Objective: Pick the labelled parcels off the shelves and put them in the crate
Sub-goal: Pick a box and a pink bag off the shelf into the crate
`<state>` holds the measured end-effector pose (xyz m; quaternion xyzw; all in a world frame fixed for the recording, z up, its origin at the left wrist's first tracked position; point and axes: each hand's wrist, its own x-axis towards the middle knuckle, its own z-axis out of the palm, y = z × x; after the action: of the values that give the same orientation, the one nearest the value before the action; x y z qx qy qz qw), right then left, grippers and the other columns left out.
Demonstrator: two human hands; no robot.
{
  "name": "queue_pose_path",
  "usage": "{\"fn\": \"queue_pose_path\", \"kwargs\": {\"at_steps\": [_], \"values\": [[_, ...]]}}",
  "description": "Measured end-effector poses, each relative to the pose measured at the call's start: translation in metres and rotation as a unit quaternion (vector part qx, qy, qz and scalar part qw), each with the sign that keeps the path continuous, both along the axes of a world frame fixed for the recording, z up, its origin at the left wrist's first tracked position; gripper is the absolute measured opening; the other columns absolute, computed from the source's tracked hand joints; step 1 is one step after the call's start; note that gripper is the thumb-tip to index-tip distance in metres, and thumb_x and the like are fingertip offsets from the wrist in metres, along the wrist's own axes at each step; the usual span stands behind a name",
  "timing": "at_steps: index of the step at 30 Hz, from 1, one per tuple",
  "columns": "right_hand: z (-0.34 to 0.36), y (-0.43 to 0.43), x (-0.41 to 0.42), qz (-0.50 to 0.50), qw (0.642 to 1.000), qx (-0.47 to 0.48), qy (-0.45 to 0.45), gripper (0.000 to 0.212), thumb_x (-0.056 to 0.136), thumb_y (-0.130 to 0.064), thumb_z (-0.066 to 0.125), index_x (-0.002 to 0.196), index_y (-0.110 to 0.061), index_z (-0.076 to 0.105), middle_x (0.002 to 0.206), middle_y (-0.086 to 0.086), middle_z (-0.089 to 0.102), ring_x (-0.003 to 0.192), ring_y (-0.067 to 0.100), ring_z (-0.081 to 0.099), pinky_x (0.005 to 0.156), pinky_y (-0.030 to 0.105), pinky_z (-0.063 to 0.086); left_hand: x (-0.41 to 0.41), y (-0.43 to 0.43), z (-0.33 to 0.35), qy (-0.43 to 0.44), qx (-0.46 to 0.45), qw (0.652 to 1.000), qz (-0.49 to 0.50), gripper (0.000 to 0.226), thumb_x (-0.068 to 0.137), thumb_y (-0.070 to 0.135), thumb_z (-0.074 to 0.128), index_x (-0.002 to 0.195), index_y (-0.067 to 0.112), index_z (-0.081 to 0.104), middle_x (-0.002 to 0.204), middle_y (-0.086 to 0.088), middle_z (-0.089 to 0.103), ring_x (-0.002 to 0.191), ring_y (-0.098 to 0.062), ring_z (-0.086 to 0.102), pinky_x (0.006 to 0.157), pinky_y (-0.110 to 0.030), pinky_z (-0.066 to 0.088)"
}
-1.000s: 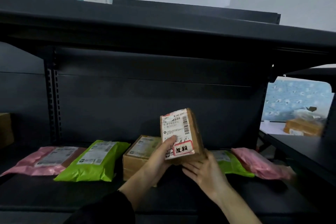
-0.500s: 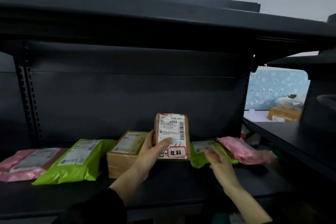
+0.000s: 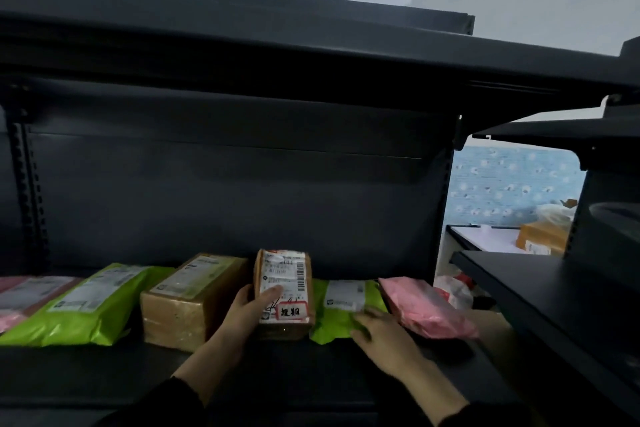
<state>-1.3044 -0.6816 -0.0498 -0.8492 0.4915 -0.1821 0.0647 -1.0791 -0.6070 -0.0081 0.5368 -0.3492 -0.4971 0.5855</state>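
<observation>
Dark metal shelving (image 3: 242, 184) fills the view, with a pale wall above and a blue patterned surface showing past its right upright. Along the lower shelf (image 3: 104, 374) lies a row of parcels. From the left: a pink mailer (image 3: 20, 298) cut by the frame edge, a green mailer (image 3: 86, 305) overlapping it, a brown taped box (image 3: 190, 302), a second green mailer (image 3: 343, 308), and a pink bag (image 3: 426, 312) lying over that mailer's right edge. Between the brown box and the second green mailer a small labelled carton (image 3: 287, 284) stands upright on the shelf, its white shipping label and a red-bordered sticker facing the camera. The left hand (image 3: 247, 312) grips this carton from its left side, thumb pressed across the label and fingers hidden behind. The right hand (image 3: 381, 336) rests flat and spread, palm down, on the lower part of the second green mailer, closed around nothing. Both dark sleeves enter from the bottom edge.
</observation>
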Motion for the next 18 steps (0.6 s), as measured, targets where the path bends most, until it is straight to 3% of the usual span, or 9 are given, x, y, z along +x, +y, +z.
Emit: {"fn": "queue_pose_path", "kwargs": {"at_steps": [3, 5, 7, 9, 11, 12, 15, 18], "values": [[-0.018, 0.011, -0.013, 0.019, 0.999, 0.003, 0.048, 0.052, 0.092, -0.054, 0.036, 0.128, -0.022, 0.055, 0.139, 0.002, 0.046, 0.125, 0.024, 0.043, 0.103, 0.027, 0.037, -0.002, 0.007, -0.002, -0.011, 0.007, 1.0, 0.016, 0.063, 0.085, 0.023, 0.065, 0.138, 0.007, 0.037, 0.1, -0.012, 0.067, 0.084, -0.023, 0.066, 0.06, -0.029, 0.049], [-0.022, 0.023, -0.021, 0.037, 0.999, 0.02, 0.035, 0.09, 0.074, -0.08, 0.01, 0.125, -0.023, 0.057, 0.136, 0.002, 0.048, 0.126, 0.024, 0.041, 0.103, 0.028, 0.035, -0.002, 0.011, -0.001, -0.017, 0.014, 1.0, 0.022, 0.062, 0.084, 0.024, 0.066, 0.138, 0.009, 0.039, 0.098, -0.01, 0.068, 0.082, -0.021, 0.067, 0.055, -0.026, 0.05], [-0.021, 0.025, -0.026, 0.044, 0.998, 0.05, 0.007, 0.102, 0.059, -0.082, 0.005, 0.118, -0.022, 0.062, 0.129, 0.001, 0.053, 0.121, 0.021, 0.046, 0.1, 0.028, 0.037, -0.001, 0.015, 0.001, -0.024, 0.019, 0.999, 0.031, 0.061, 0.084, 0.024, 0.066, 0.136, 0.009, 0.04, 0.094, -0.008, 0.068, 0.078, -0.019, 0.067, 0.049, -0.023, 0.051], [-0.016, 0.021, -0.024, 0.041, 0.998, 0.044, -0.038, 0.071, 0.08, -0.073, 0.029, 0.106, -0.019, 0.067, 0.115, 0.001, 0.06, 0.111, 0.021, 0.055, 0.093, 0.028, 0.043, 0.001, 0.018, 0.003, -0.034, 0.022, 0.999, 0.032, 0.064, 0.082, 0.026, 0.068, 0.138, 0.009, 0.039, 0.096, -0.008, 0.069, 0.078, -0.018, 0.068, 0.05, -0.022, 0.051], [-0.009, 0.013, -0.018, 0.008, 0.997, -0.011, -0.073, 0.035, 0.093, -0.04, 0.045, 0.102, -0.014, 0.067, 0.107, 0.003, 0.064, 0.101, 0.019, 0.06, 0.086, 0.027, 0.045, 0.003, 0.021, 0.005, -0.04, 0.02, 0.999, 0.031, 0.066, 0.082, 0.025, 0.068, 0.138, 0.009, 0.039, 0.096, -0.008, 0.069, 0.077, -0.017, 0.069, 0.048, -0.021, 0.052], [-0.004, 0.009, -0.013, -0.018, 0.996, -0.045, -0.08, 0.029, 0.094, -0.032, 0.046, 0.106, -0.013, 0.065, 0.108, 0.004, 0.064, 0.099, 0.018, 0.06, 0.083, 0.023, 0.044, 0.005, 0.022, 0.006, -0.04, 0.02, 0.999, 0.031, 0.067, 0.082, 0.025, 0.068, 0.139, 0.009, 0.038, 0.095, -0.008, 0.069, 0.076, -0.017, 0.069, 0.048, -0.021, 0.052], [0.012, -0.004, 0.002, -0.086, 0.991, -0.073, -0.068, 0.034, 0.097, -0.029, 0.042, 0.121, -0.009, 0.054, 0.112, 0.008, 0.062, 0.098, 0.019, 0.061, 0.079, 0.024, 0.045, 0.008, 0.024, 0.008, -0.043, 0.024, 0.998, 0.025, 0.07, 0.082, 0.026, 0.069, 0.141, 0.01, 0.035, 0.096, -0.008, 0.068, 0.079, -0.019, 0.068, 0.054, -0.024, 0.05], [0.018, -0.021, 0.014, -0.143, 0.988, -0.005, -0.049, 0.038, 0.096, -0.035, 0.041, 0.121, -0.008, 0.051, 0.116, 0.012, 0.063, 0.105, 0.026, 0.06, 0.085, 0.031, 0.046, 0.012, 0.023, 0.005, -0.035, 0.019, 0.999, 0.014, 0.071, 0.081, 0.025, 0.069, 0.141, 0.01, 0.034, 0.098, -0.01, 0.069, 0.08, -0.021, 0.069, 0.053, -0.025, 0.051]]}}
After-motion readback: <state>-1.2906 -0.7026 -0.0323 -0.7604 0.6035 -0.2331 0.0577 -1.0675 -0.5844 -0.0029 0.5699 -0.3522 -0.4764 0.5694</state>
